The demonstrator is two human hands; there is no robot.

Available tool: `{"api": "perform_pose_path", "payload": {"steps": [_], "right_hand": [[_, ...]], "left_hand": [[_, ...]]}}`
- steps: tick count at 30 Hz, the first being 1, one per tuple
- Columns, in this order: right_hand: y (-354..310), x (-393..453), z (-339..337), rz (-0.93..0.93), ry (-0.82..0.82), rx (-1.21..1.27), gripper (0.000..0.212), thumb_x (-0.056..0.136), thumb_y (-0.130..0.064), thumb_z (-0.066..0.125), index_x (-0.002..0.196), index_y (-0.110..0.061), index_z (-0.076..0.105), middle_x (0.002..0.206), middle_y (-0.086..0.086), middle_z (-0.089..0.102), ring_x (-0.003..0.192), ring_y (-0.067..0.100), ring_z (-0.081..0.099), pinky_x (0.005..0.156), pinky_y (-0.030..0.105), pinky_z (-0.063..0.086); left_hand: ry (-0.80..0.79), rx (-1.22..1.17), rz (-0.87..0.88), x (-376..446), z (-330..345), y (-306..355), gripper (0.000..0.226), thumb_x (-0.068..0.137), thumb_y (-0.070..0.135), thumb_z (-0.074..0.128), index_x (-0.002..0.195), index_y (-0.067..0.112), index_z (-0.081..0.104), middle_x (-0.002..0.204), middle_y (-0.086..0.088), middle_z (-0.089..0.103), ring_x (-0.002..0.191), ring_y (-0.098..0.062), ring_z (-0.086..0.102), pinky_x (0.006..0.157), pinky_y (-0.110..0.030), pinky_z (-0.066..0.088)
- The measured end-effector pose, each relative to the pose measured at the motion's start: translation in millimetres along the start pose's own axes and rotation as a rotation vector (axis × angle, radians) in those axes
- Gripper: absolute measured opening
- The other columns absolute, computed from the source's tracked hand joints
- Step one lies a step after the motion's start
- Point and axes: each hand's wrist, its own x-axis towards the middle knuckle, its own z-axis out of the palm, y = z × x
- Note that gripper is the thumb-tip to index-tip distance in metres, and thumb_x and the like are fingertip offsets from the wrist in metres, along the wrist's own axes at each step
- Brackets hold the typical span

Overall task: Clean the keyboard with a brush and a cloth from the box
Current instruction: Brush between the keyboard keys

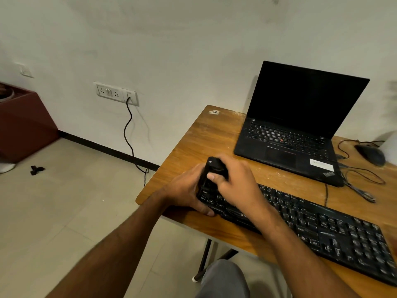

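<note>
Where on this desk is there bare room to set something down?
Bare wood lies on the table left of the laptop, behind both hands. Crowded: the right side, with mouse and cables, and the front, where the keyboard lies.

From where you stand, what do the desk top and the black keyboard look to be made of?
The brown desk top looks like wood or wood-look laminate: streaky grain, a soft sheen, pale scuffs. The long black keyboard looks like matte moulded plastic, with white-printed keys catching dull highlights.
</note>
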Motion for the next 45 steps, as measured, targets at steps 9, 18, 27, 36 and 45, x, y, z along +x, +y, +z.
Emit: {"api": "perform_pose_path", "payload": {"steps": [9, 18, 27, 36, 45], "right_hand": [[1, -7, -1, 0.033, -0.023, 0.058, 0.021, 0.09, -0.023, 0.073, 0.109, -0.023, 0.064, 0.096, -0.011, 0.066, 0.091, 0.001, 0.06, 0.071, 0.02, 0.047], [-6, -2, -6, 0.089, -0.068, 0.033, 0.022, 0.089, -0.026, 0.074, 0.109, -0.027, 0.065, 0.098, -0.012, 0.066, 0.093, 0.006, 0.061, 0.076, 0.024, 0.049], [4, -3, -14, 0.11, -0.135, 0.031, 0.02, 0.087, -0.026, 0.075, 0.105, -0.028, 0.068, 0.096, -0.012, 0.067, 0.092, 0.005, 0.061, 0.074, 0.025, 0.049], [8, -5, -7, 0.077, 0.026, -0.02, 0.02, 0.088, -0.023, 0.074, 0.105, -0.025, 0.065, 0.092, -0.014, 0.065, 0.087, 0.0, 0.06, 0.071, 0.022, 0.05], [16, -6, -22, 0.105, 0.032, -0.031, 0.018, 0.087, -0.023, 0.076, 0.097, -0.029, 0.063, 0.087, -0.015, 0.064, 0.084, 0.0, 0.06, 0.067, 0.021, 0.046]], "left_hand": [[-0.007, -0.015, 0.006, 0, -1, 0, 0.123, 0.057, 0.047, 0.099, 0.155, 0.031, 0.028, 0.146, 0.014, 0.044, 0.134, -0.005, 0.045, 0.112, -0.038, 0.048], [-0.014, -0.017, -0.006, 1, 0, -2, 0.123, 0.055, 0.052, 0.098, 0.155, 0.033, 0.029, 0.146, 0.016, 0.042, 0.134, -0.004, 0.044, 0.113, -0.04, 0.048], [-0.017, -0.01, -0.015, 3, 1, -5, 0.128, 0.055, 0.051, 0.1, 0.158, 0.033, 0.025, 0.15, 0.019, 0.041, 0.138, -0.005, 0.042, 0.116, -0.042, 0.045], [-0.029, 0.004, -0.034, 1, -1, -2, 0.136, 0.053, 0.056, 0.098, 0.161, 0.031, 0.019, 0.155, 0.017, 0.038, 0.141, -0.005, 0.04, 0.118, -0.042, 0.043], [-0.045, -0.003, -0.062, 0, -1, 1, 0.141, 0.049, 0.064, 0.094, 0.161, 0.033, 0.015, 0.157, 0.017, 0.035, 0.142, -0.007, 0.039, 0.118, -0.044, 0.043]]}}
